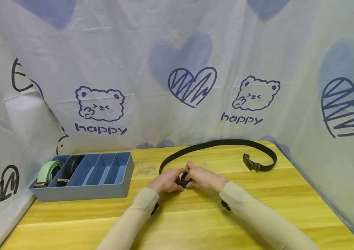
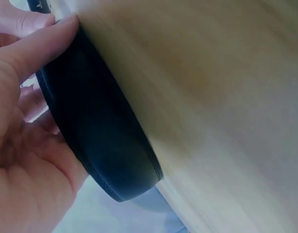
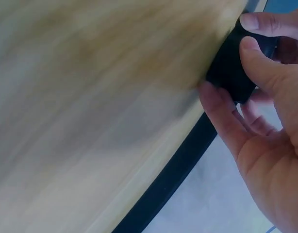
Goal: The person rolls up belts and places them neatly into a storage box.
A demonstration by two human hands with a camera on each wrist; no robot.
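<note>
A black belt (image 1: 224,142) lies on edge on the wooden table, arcing behind both hands from the middle toward the right. Its metal buckle (image 1: 252,164) rests at the right end. The other end is bent into a small coil (image 1: 183,182) between the hands. My left hand (image 1: 168,180) pinches the coil from the left; in the left wrist view its thumb lies against the black strap (image 2: 100,121). From the right, my right hand (image 1: 205,177) pinches the same coil, with thumb and fingers around the strap (image 3: 231,68) in the right wrist view.
A blue-grey divided box (image 1: 80,194) stands at the left. A rolled green belt (image 1: 48,172) and a rolled black belt (image 1: 72,167) sit in its two leftmost compartments. A printed white cloth (image 1: 145,114) hangs behind the table (image 1: 177,225) and along its sides.
</note>
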